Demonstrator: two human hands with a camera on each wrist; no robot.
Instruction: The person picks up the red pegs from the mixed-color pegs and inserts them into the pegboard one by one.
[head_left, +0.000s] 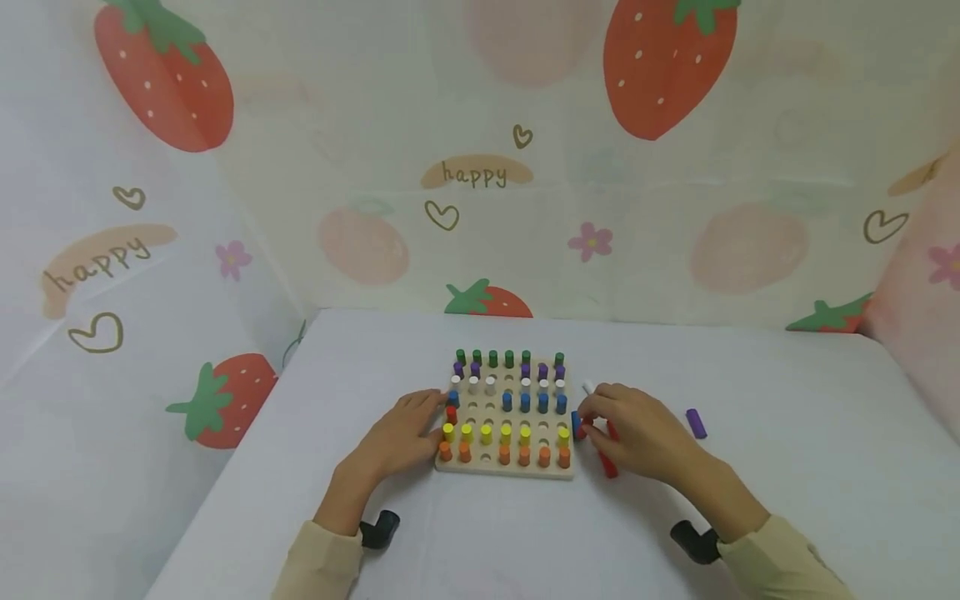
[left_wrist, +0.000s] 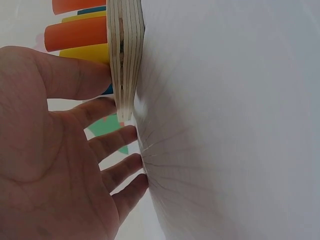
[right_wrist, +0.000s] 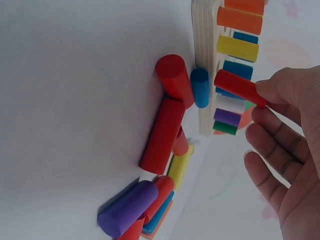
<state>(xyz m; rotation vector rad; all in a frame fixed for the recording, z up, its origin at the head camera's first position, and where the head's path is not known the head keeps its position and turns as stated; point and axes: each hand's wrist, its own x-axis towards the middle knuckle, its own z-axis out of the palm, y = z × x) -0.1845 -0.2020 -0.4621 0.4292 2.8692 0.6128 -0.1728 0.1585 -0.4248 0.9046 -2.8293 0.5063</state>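
A wooden pegboard [head_left: 506,472] with rows of coloured pegs lies on the table. My left hand [head_left: 401,433] rests at its left side, thumb and index fingertip against the edge, the other fingers [left_wrist: 125,172] spread and fairly straight. In my right hand [head_left: 637,429], a red peg [right_wrist: 237,86] is pinched between thumb and fingers beside the board's right edge. Under that hand lie loose pegs, among them a red peg [right_wrist: 162,135] and a blue peg [right_wrist: 200,87] close to the board. The hand hides part of this group in the head view.
A loose purple peg [head_left: 696,423] lies to the right of my right hand. Beyond the hand a white peg [head_left: 588,387] shows, and a yellow peg [right_wrist: 180,167] lies in the loose group. A strawberry-printed backdrop [head_left: 645,183] stands behind the table [head_left: 465,533].
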